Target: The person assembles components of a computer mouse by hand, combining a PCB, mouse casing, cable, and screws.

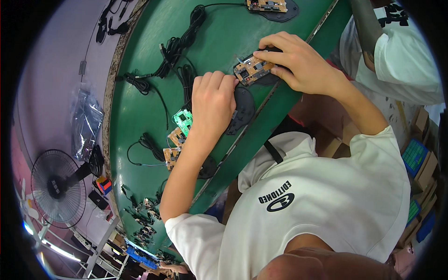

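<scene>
A tan circuit board [252, 71] with dark chips sits on a black plastic base, tilted on the green work surface. My right hand [298, 58] grips its right end, fingers over the top and thumb along the near edge. My left hand [212, 100] is curled closed beside the board's left end; its fingertips are mostly hidden, and I cannot make out what they hold. Just right of the left hand lies a rounded black plastic base [243, 105]. A green-lit circuit board [183, 121] and more tan boards [171, 156] lie left of my left forearm.
Black cable bundles [186, 35] lie across the green bench [140, 107]. Another board [268, 5] on a black base is at the far edge. A metal rail [252, 121] runs along the near side. Another person's arm [366, 32] is at right; a fan [58, 186] stands left.
</scene>
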Tool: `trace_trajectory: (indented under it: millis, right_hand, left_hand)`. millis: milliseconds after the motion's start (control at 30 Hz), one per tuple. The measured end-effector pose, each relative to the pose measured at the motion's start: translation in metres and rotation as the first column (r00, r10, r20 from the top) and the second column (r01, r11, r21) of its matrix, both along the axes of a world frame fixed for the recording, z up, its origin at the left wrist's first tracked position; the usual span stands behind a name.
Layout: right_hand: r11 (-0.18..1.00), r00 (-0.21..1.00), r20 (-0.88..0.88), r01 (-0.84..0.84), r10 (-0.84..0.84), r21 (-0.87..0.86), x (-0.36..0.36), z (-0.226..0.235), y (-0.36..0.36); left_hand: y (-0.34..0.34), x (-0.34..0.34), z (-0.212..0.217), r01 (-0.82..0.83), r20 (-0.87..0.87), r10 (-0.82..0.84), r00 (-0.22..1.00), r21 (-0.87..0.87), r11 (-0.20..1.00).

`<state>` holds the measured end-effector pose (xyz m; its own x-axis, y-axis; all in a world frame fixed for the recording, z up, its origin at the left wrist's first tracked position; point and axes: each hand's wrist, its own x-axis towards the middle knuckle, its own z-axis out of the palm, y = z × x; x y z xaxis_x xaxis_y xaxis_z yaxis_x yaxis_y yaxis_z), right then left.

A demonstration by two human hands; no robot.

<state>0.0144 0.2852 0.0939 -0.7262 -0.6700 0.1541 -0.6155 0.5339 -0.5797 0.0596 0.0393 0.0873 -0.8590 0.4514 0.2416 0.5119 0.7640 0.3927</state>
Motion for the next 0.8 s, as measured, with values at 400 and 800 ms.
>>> trace_trajectory:
  millis: [400,800]
  right_hand:
    - [0.999,0.999,-0.024,0.023,-0.024,-0.028,-0.001,-0.002,0.004]
    - [0.999,0.996,-0.093,-0.008,0.013,0.052,-0.007,0.002,0.000]
  left_hand:
    - [0.005,-0.030,0.027,-0.381,0.749,0.246,0.615,0.009,0.924]
    - [0.021,-0.002,0.029,0.163,0.005,-0.185,0.983,-0.491,0.856]
